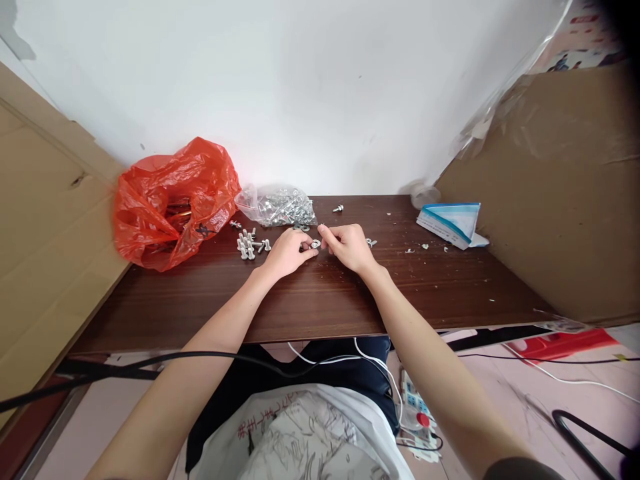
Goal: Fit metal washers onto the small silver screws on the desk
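Over the middle of the table, my left hand (290,252) pinches a small silvery washer (316,244) between thumb and fingertips. My right hand (350,245) is closed just beside it, thumb against the curled fingers; whatever it grips is too small or hidden to make out. Left of my left hand stands a cluster of bolts (246,245), several upright on their heads and a few lying down. Behind my hands a clear plastic bag (280,205) is full of metal fasteners. A few loose washers (301,228) lie in front of that bag, and small metal parts (371,243) lie by my right hand.
A red plastic bag (175,200) sits at the table's left end. One bolt (339,209) lies near the wall. Toward the right are a blue-and-white packet (453,223), a clear round container (425,195) and scattered scraps. Cardboard panels (545,187) flank the table (320,307); a black cable (200,355) crosses in front.
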